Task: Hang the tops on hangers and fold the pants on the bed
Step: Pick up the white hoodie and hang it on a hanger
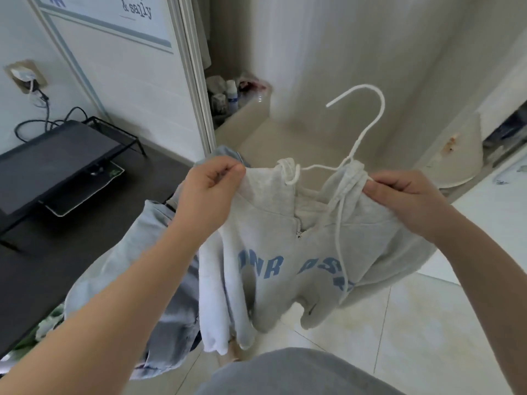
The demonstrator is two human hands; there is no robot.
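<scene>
Head view, only one here: the person stands over a pale tiled floor [413,323], both arms reaching forward into centre frame. Left hand [212,182] is closed, fingers [228,169] pinching the left shoulder of a grey hoodie [271,252] with blue lettering across the chest. Right hand [405,195] is closed too, its fingers pinching the bunched right shoulder and neck edge. A white wire hanger [368,129] sits inside the neck opening, hook sticking up toward upper centre-right, one hanger arm visible running between the two hands; the other arm is hidden under cloth. White drawstrings [339,232] dangle down the front, one looped near the left of the collar. Hoodie hangs in mid-air, centre of frame, body and sleeves drooping toward the floor. A pale blue denim garment [137,266] is draped over the left forearm, lower left of frame, touching the hoodie's side. Step in hand, as I read it: seating the hoodie's shoulders on the hanger, mostly done on the left, right side bunched. Next move likely calls for tugging the right shoulder out over the hanger end, then carrying it by the hook to a rail; no rail in view. Dark surface [71,229] with a black monitor [54,163] at left. No bed in view.
</scene>
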